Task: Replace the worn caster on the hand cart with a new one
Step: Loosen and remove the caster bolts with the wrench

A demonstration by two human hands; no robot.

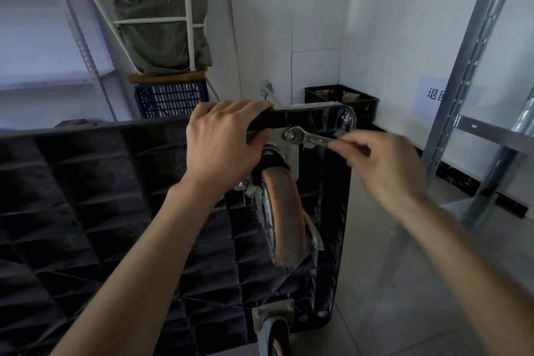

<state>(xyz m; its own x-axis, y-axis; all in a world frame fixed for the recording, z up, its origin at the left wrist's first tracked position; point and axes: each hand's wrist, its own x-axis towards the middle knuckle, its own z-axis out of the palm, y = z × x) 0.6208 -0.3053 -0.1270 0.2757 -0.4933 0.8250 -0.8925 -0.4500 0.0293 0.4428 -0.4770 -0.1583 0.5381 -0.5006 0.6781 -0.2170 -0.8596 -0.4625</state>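
Observation:
The black ribbed hand cart [115, 196] stands tipped on its side, underside facing me. A worn orange caster [284, 217] hangs from a metal mounting plate [291, 153] near the cart's upper edge. My left hand [222, 141] grips that upper edge, fingers curled over the top, just left of the plate. My right hand [384, 165] pinches the handle of a steel wrench [313, 139]. The wrench head sits on a bolt [289, 134] at the plate's top corner. A second caster [274, 326] shows at the cart's lower corner, partly cut off by the frame.
A black crate [344, 101] stands against the wall behind the cart. A blue crate [170, 98] at back left carries a wooden stool seat and a green sack [161, 23]. Metal shelving uprights [474, 66] rise at right. Grey floor tiles [404, 283] lie right of the cart.

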